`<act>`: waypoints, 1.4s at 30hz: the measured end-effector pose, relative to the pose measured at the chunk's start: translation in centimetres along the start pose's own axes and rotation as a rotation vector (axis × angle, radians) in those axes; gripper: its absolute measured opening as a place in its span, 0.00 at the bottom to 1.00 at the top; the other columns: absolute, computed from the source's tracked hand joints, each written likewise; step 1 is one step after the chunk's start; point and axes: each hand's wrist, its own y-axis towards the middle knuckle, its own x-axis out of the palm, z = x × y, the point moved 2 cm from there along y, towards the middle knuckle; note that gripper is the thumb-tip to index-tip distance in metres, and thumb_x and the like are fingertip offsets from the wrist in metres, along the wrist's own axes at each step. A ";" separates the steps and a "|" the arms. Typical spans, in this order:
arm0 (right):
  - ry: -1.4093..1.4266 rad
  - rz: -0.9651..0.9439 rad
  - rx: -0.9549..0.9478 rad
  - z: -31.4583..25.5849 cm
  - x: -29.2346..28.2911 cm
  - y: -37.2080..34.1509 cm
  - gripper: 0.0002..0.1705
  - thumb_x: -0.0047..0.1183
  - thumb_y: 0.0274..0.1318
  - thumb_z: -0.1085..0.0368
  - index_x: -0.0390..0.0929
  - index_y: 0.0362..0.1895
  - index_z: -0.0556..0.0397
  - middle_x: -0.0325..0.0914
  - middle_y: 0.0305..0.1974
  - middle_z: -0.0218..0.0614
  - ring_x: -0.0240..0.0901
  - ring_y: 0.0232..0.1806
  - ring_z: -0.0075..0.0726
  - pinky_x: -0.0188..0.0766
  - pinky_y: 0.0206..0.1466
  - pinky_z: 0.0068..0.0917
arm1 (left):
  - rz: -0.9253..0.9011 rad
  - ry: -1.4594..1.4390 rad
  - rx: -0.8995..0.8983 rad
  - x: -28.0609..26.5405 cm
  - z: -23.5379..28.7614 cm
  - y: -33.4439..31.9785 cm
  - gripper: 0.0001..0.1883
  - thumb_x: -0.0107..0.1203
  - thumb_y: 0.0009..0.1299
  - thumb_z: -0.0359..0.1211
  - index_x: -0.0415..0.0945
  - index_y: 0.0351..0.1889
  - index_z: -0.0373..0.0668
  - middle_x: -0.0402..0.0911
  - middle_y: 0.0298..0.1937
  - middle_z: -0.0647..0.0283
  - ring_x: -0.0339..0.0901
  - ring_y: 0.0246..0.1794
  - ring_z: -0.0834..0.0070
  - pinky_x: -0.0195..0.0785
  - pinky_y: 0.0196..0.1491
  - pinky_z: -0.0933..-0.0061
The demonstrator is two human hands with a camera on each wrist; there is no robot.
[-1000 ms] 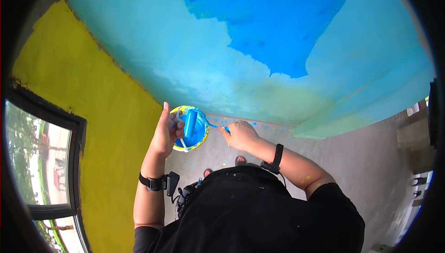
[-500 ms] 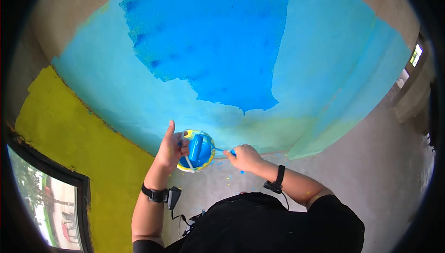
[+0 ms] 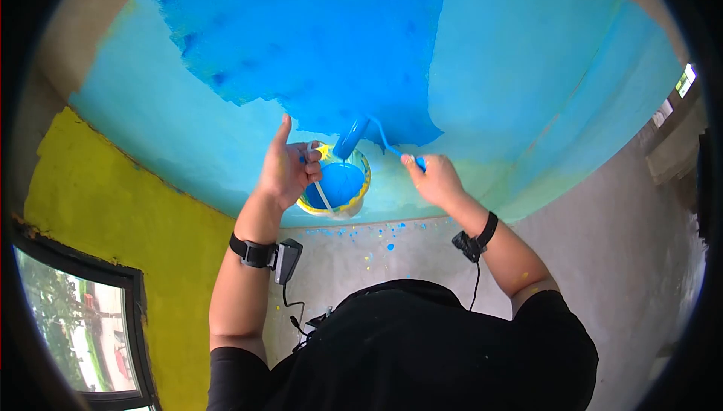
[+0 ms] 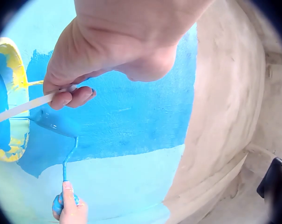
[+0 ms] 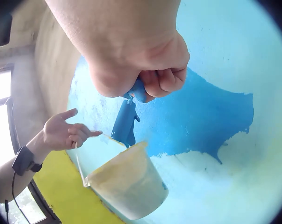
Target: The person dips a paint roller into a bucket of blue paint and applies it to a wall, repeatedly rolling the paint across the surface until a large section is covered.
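Observation:
A paint-smeared white bucket with a yellow-streaked rim holds blue paint. My left hand carries it by its white bail handle, fingers curled round the strap and thumb pointing up. In my right hand is the blue grip of a paint roller. The roller's sleeve, coated in wet blue, is tilted over the bucket's far rim. A thin strand of paint runs from its lower end toward the bucket in the left wrist view. My right palm hides much of the grip in the right wrist view.
Ahead stands a light-blue wall with a large darker blue patch. A yellow-green wall with a dark-framed window is on the left. Paint specks dot the grey floor near the wall's base.
The roller has risen out of the bucket to above its far rim. Both hands and the bucket have moved up toward the wall. The head view has tilted up, showing more wall.

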 end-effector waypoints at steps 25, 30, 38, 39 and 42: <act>-0.100 0.133 0.105 23.9 -2.8 7.3 0.25 0.50 0.71 0.50 0.79 0.27 0.58 0.75 0.21 0.55 0.71 0.25 0.69 0.66 0.29 0.54 | 0.338 -0.039 -0.025 -2.0 -2.6 0.4 0.43 0.42 0.73 0.70 0.68 0.53 0.32 0.62 0.28 0.70 0.58 0.26 0.78 0.53 0.35 0.75; -0.112 0.106 0.306 31.2 0.8 5.3 0.29 0.48 0.72 0.48 0.77 0.25 0.60 0.74 0.21 0.57 0.70 0.25 0.69 0.64 0.29 0.54 | 0.379 -0.053 -0.026 -3.5 -3.6 0.6 0.43 0.42 0.73 0.69 0.68 0.54 0.31 0.62 0.28 0.71 0.58 0.27 0.79 0.53 0.35 0.76; 0.290 0.278 0.577 39.2 9.7 0.9 0.38 0.46 0.73 0.42 0.67 0.16 0.60 0.63 0.12 0.44 0.60 0.15 0.44 0.56 0.24 0.46 | 0.509 -0.088 0.009 -4.7 -4.6 -1.1 0.42 0.44 0.72 0.70 0.71 0.52 0.34 0.66 0.29 0.70 0.61 0.26 0.79 0.58 0.36 0.76; 0.377 0.292 0.606 38.9 10.5 1.0 0.37 0.46 0.73 0.41 0.64 0.16 0.55 0.60 0.13 0.33 0.57 0.17 0.34 0.54 0.23 0.40 | 0.491 -0.088 0.007 -4.8 -4.7 -1.2 0.42 0.44 0.72 0.70 0.71 0.52 0.34 0.66 0.29 0.70 0.61 0.26 0.79 0.58 0.36 0.76; 0.584 0.327 0.652 37.6 12.7 2.7 0.36 0.47 0.72 0.38 0.60 0.15 0.48 0.56 0.14 0.22 0.53 0.17 0.23 0.50 0.21 0.32 | 0.585 -0.098 0.031 -5.7 -5.2 -1.6 0.44 0.45 0.71 0.70 0.71 0.53 0.31 0.65 0.27 0.70 0.61 0.25 0.78 0.58 0.33 0.75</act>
